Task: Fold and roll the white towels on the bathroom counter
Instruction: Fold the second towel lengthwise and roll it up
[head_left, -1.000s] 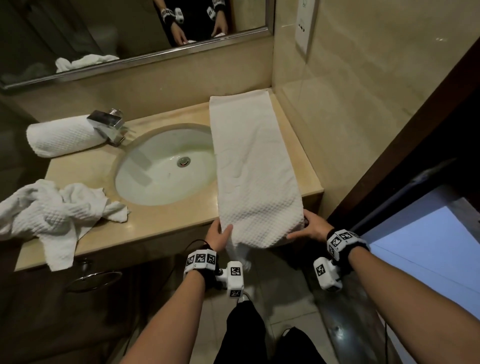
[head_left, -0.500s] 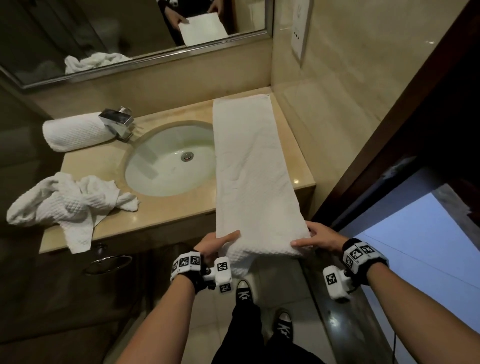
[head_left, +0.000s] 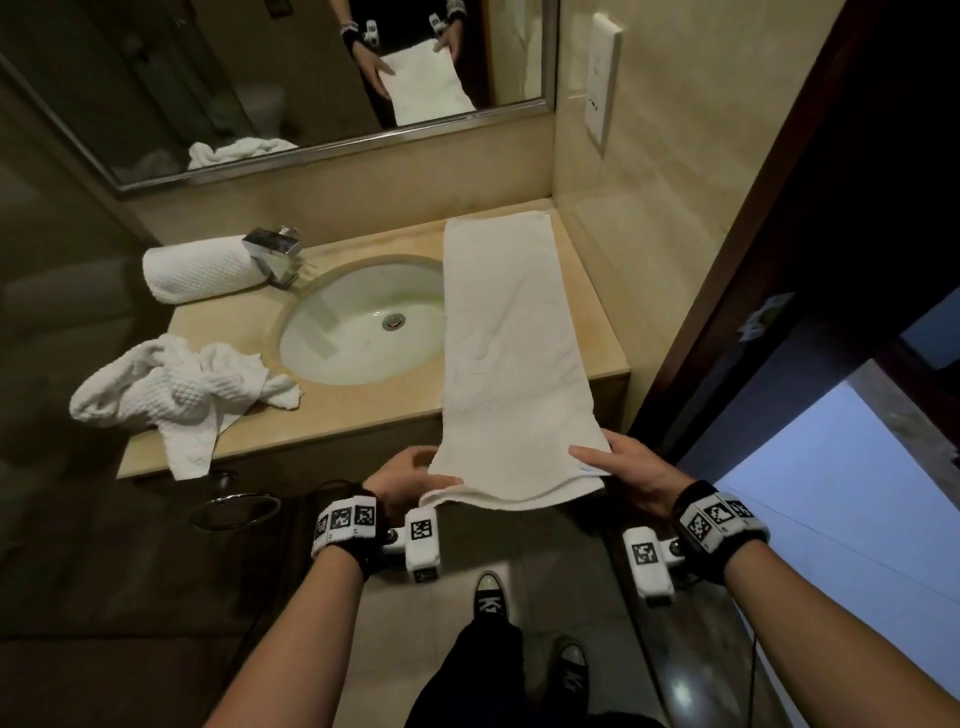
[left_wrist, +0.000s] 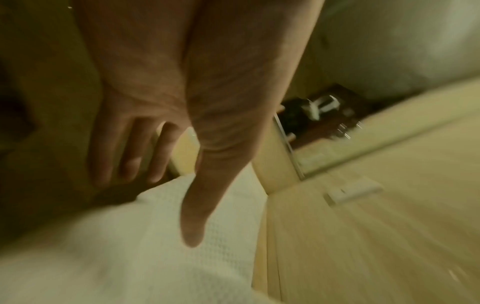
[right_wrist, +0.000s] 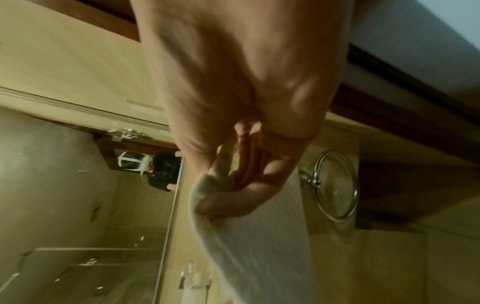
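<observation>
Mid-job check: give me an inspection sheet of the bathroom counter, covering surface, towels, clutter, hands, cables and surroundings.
Surface: beige counter with inset sink.
Job's things: folded towel lies right of the basin, its near end lifted off the edge; rolled towel behind the faucet; crumpled towel front left.
Clutter: nothing seen.
Hands: left hand and right hand pinch the folded towel's near corners.
Cables: thin black cable by the right forearm.
Surroundings: mirror, wall socket, towel ring.

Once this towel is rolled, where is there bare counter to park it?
Bare counter runs along the front edge, between the sink, crumpled towel and long towel. The left back corner is crowded by the rolled towel and faucet.
</observation>
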